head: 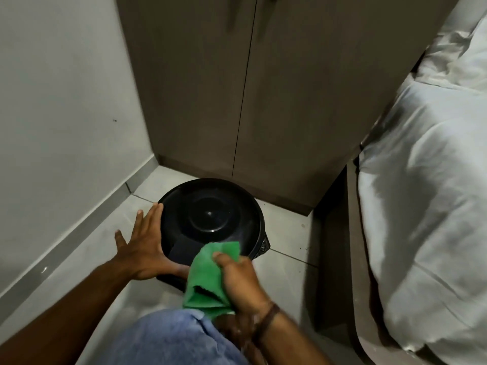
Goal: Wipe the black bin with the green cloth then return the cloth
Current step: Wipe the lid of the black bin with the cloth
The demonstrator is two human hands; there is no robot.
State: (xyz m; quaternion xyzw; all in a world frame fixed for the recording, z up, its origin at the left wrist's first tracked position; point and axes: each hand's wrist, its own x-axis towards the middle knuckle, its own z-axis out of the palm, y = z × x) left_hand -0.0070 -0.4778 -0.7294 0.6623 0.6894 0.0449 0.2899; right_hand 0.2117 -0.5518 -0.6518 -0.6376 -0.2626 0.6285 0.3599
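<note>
Pressed the left hand [143, 246], flat with fingers straight and spread wide, against the black bin [208, 214] at its 9 o'clock side. Found the bin standing on the floor [287, 233], just before the wardrobe [237, 88]. Held the green cloth [208, 275] bunched in the right hand [237, 280], fingers curled round it, at the 5 o'clock rim of the lid. Probably needed a steady brace from the left, then round strokes from rim to centre, with the cloth opened flatter. Saw the bed [421, 180] at 3 o'clock, apart from the bin.
</note>
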